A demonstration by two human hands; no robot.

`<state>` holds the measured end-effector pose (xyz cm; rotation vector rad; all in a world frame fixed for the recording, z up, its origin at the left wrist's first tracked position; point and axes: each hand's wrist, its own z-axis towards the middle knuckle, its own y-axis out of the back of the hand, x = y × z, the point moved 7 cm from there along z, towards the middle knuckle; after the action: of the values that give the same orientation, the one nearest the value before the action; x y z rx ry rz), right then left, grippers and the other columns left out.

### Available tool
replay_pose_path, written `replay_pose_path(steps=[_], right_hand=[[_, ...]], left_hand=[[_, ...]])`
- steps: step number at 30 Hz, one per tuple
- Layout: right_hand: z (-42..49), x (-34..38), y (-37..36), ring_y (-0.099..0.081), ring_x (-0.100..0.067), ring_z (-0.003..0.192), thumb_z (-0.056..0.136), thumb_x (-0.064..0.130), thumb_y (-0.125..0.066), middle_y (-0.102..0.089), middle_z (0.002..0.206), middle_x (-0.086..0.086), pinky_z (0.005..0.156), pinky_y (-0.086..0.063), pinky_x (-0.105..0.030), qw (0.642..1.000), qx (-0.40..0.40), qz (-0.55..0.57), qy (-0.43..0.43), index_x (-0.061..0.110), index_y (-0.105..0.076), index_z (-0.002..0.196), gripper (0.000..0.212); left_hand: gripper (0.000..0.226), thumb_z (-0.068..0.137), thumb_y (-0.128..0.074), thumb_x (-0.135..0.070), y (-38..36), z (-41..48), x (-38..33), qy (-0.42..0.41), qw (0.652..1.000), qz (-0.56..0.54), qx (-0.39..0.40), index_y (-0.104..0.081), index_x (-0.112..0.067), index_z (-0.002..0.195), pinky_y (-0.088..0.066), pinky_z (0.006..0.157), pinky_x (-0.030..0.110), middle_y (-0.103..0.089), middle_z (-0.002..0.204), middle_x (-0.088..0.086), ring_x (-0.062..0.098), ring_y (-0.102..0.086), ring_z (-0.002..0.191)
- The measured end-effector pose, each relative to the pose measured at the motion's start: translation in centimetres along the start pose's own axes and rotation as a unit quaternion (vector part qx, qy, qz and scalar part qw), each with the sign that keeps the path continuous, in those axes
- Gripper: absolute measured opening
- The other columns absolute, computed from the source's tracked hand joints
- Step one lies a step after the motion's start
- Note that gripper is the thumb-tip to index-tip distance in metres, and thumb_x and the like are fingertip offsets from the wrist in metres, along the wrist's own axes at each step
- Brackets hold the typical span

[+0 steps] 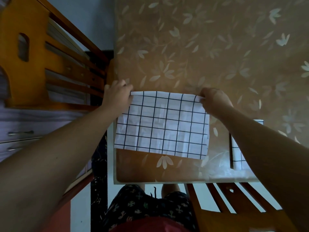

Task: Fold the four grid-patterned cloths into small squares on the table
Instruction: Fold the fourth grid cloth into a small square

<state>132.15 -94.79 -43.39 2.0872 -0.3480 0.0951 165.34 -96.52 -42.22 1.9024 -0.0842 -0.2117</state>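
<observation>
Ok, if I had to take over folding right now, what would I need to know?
Left hand pinches the far left corner of the grid cloth; right hand pinches its far right corner.
That cloth lies flat near the front of the table, apparently folded once into a rectangle, not yet a small square.
Another grid cloth lies to the right, mostly hidden under the right arm.
Left: finish this cloth. I can't see the other cloths.

Both arms reach forward, left hand point(117, 94) and right hand point(214, 100) each pinched closed.
</observation>
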Motion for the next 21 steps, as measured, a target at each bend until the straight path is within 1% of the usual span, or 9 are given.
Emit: replay_pose_path(steps=[4, 6, 8, 10, 12, 14, 16, 18, 21], right_hand=[[0.3, -0.7, 1.0, -0.062, -0.034, 0.086, 0.095, 0.016, -0.052, -0.065, 0.091, -0.009, 0.072, -0.051, -0.037, 1.0, -0.011, -0.002, 0.003, 0.022, -0.063, 0.099, 0.013], [1.0, -0.8, 1.2, -0.061, -0.034, 0.087, 0.099, 0.019, -0.052, -0.065, 0.093, -0.01, 0.071, -0.049, -0.037, 1.0, -0.013, -0.019, 0.01, 0.02, -0.064, 0.104, 0.013], [1.6, -0.4, 1.3, -0.061, -0.036, 0.094, 0.102, 0.022, -0.052, -0.064, 0.102, -0.012, 0.074, -0.049, -0.038, 0.998, -0.026, -0.045, 0.028, 0.016, -0.065, 0.11, 0.016], [1.9, 0.0, 1.3, -0.061, -0.037, 0.096, 0.101, 0.017, -0.052, -0.064, 0.103, -0.014, 0.074, -0.05, -0.04, 0.996, -0.047, -0.062, 0.045, 0.015, -0.064, 0.11, 0.015], [1.8, 0.3, 1.2, -0.061, -0.038, 0.086, 0.097, 0.007, -0.05, -0.063, 0.094, -0.014, 0.069, -0.051, -0.041, 0.996, -0.057, -0.055, 0.042, 0.018, -0.059, 0.107, 0.017], [1.8, 0.4, 1.1, -0.06, -0.038, 0.077, 0.094, 0.001, -0.048, -0.059, 0.084, -0.013, 0.064, -0.05, -0.041, 0.996, -0.06, -0.058, 0.035, 0.017, -0.056, 0.107, 0.022], [1.8, 0.7, 1.2, -0.057, -0.036, 0.076, 0.094, -0.001, -0.047, -0.057, 0.084, -0.012, 0.066, -0.047, -0.041, 0.994, -0.071, -0.079, 0.039, 0.014, -0.055, 0.11, 0.024], [1.6, 1.2, 1.4, -0.055, -0.036, 0.085, 0.091, -0.004, -0.048, -0.059, 0.09, -0.012, 0.074, -0.044, -0.043, 0.989, -0.093, -0.105, 0.039, 0.011, -0.057, 0.112, 0.027], [1.0, 2.1, 1.6, -0.051, -0.04, 0.111, 0.08, -0.006, -0.05, -0.057, 0.116, -0.019, 0.09, -0.042, -0.05, 0.98, -0.14, -0.138, 0.035, 0.008, -0.057, 0.119, 0.041]], left_hand=[[0.016, 0.097, -0.059, -0.021, 0.0, -0.1, 0.5, 0.012, 1.0, -0.008, 0.005, -0.065, -0.016, 0.111, -0.032, 0.083, 0.044, -0.065, 0.116, 0.01, 0.034, -0.055, 0.107], [0.029, 0.097, -0.06, -0.021, -0.1, 0.1, 0.9, 0.025, 1.0, -0.006, 0.01, -0.06, -0.016, 0.126, -0.032, 0.083, 0.044, -0.063, 0.116, 0.012, 0.036, -0.054, 0.11], [0.043, 0.095, -0.064, -0.022, 0.1, 0.2, 0.9, 0.032, 0.999, 0.012, -0.014, -0.053, -0.016, 0.136, -0.038, 0.09, 0.049, -0.056, 0.123, 0.014, 0.037, -0.05, 0.116], [0.045, 0.09, -0.069, -0.019, 0.3, 0.0, -0.1, 0.006, 0.999, 0.022, -0.049, -0.054, -0.017, 0.133, -0.04, 0.094, 0.051, -0.051, 0.129, 0.015, 0.037, -0.047, 0.12], [0.05, 0.089, -0.069, -0.021, 0.0, -0.3, -1.9, -0.046, 0.997, 0.026, -0.06, -0.053, -0.018, 0.137, -0.039, 0.102, 0.053, -0.046, 0.14, 0.015, 0.037, -0.043, 0.13], [0.063, 0.094, -0.063, -0.034, -1.3, -0.5, -4.1, -0.101, 0.994, 0.034, -0.022, -0.04, -0.021, 0.151, -0.031, 0.115, 0.056, -0.032, 0.158, 0.015, 0.037, -0.03, 0.146], [0.076, 0.098, -0.053, -0.047, -3.3, -0.7, -5.9, -0.145, 0.987, 0.058, 0.034, -0.019, -0.023, 0.161, -0.019, 0.123, 0.057, -0.01, 0.169, 0.015, 0.035, -0.009, 0.156], [0.081, 0.1, -0.046, -0.052, -4.9, -1.0, -6.3, -0.156, 0.983, 0.078, 0.059, -0.005, -0.02, 0.162, -0.014, 0.124, 0.056, 0.003, 0.17, 0.014, 0.033, 0.001, 0.157], [0.085, 0.1, -0.038, -0.058, -5.8, -1.2, -5.9, -0.147, 0.983, 0.096, 0.06, 0.002, -0.014, 0.162, -0.013, 0.123, 0.058, 0.008, 0.17, 0.015, 0.034, 0.003, 0.157]])
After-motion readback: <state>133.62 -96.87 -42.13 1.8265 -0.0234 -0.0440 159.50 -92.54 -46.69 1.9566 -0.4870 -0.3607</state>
